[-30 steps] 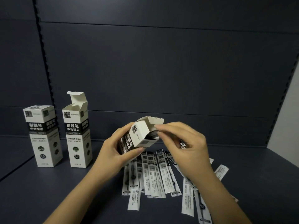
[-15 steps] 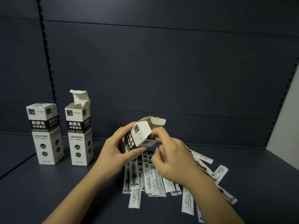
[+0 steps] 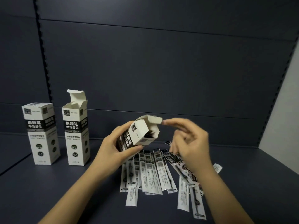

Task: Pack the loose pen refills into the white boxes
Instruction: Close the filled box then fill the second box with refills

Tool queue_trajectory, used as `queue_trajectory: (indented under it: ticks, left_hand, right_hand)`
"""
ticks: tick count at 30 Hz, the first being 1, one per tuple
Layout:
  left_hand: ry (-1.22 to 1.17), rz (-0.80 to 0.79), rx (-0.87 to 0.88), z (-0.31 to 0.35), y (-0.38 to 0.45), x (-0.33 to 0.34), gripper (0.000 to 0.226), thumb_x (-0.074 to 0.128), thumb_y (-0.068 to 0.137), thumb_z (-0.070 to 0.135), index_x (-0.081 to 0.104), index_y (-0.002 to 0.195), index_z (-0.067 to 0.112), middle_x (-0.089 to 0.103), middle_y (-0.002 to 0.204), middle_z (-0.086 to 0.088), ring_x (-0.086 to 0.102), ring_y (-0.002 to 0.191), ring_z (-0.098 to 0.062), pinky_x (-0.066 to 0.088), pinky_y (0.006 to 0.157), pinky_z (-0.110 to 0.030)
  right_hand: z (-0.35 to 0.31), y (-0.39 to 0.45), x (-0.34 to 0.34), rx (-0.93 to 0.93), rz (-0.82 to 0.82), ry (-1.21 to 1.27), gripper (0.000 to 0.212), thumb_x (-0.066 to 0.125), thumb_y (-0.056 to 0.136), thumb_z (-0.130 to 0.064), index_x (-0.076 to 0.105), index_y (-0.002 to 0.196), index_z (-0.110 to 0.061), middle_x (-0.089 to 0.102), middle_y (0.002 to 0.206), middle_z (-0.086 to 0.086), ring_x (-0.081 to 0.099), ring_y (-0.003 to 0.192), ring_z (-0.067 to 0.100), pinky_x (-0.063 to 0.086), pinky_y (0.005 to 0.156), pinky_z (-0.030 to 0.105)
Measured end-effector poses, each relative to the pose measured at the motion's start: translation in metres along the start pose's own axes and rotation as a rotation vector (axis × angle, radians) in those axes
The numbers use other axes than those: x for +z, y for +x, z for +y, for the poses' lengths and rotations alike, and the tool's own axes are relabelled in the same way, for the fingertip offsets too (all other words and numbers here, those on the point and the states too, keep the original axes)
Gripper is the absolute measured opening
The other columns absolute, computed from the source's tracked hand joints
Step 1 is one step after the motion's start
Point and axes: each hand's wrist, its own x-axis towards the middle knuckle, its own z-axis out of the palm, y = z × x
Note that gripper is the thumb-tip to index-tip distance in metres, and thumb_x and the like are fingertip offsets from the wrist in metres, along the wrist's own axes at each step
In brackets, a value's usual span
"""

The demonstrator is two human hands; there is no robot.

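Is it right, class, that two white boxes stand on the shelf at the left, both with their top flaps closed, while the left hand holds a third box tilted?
Not quite. The head view shows only the far-left box closed; the box beside it has its top flap standing open. The rest holds: the left hand holds a third box tilted.

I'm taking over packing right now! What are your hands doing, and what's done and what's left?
Left hand grips the tilted box, flap open, dark refills showing inside.
Right hand is blurred beside the flap, forefinger out; it seems to hold nothing.
Closed box and open-topped box stand upright at left; what is inside them is hidden.
Loose refills lie fanned on the dark shelf under the hands.
Left: pack those refills and close the open boxes.
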Motion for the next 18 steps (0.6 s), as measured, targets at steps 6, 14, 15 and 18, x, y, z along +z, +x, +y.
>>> queue_trajectory:
  ticks: [6,14,15,18]
  left_hand:
    - [-0.010,-0.001,-0.011,0.000,-0.002,-0.001,0.067,0.082,0.067,0.024,0.057,0.121,0.056,0.066,0.125,0.012,0.061,0.120,-0.006,0.050,0.093,-0.017]
    - [-0.006,0.004,-0.006,0.000,-0.002,-0.001,0.067,0.082,0.068,0.022,0.058,0.121,0.054,0.066,0.123,0.016,0.060,0.121,-0.007,0.050,0.094,-0.017]
    - [-0.004,0.002,-0.006,0.000,-0.002,0.000,0.066,0.082,0.068,0.022,0.057,0.122,0.051,0.066,0.124,0.017,0.060,0.121,-0.007,0.050,0.094,-0.017]
    - [-0.004,0.003,0.002,0.001,-0.002,0.000,0.067,0.082,0.068,0.023,0.057,0.120,0.056,0.066,0.125,0.017,0.060,0.122,-0.006,0.049,0.095,-0.020]
  right_hand:
    - [0.031,0.025,-0.042,0.302,-0.102,-0.404,0.020,0.059,0.092,-0.001,0.068,0.084,-0.018,0.074,0.079,-0.002,0.062,0.055,0.005,0.056,0.065,0.025]
    - [0.078,0.004,-0.055,0.738,-0.516,-0.810,0.018,0.074,0.087,-0.027,0.066,0.098,-0.016,0.064,0.100,-0.001,0.065,0.086,0.015,0.053,0.071,0.023]
    - [0.079,0.004,-0.053,0.746,-0.525,-0.833,0.022,0.075,0.085,-0.028,0.064,0.101,-0.016,0.062,0.103,0.001,0.062,0.086,0.015,0.051,0.073,0.024]
    - [0.081,0.004,-0.045,0.767,-0.557,-0.867,0.031,0.075,0.085,-0.027,0.059,0.108,-0.015,0.057,0.112,0.006,0.058,0.090,0.018,0.048,0.079,0.028]
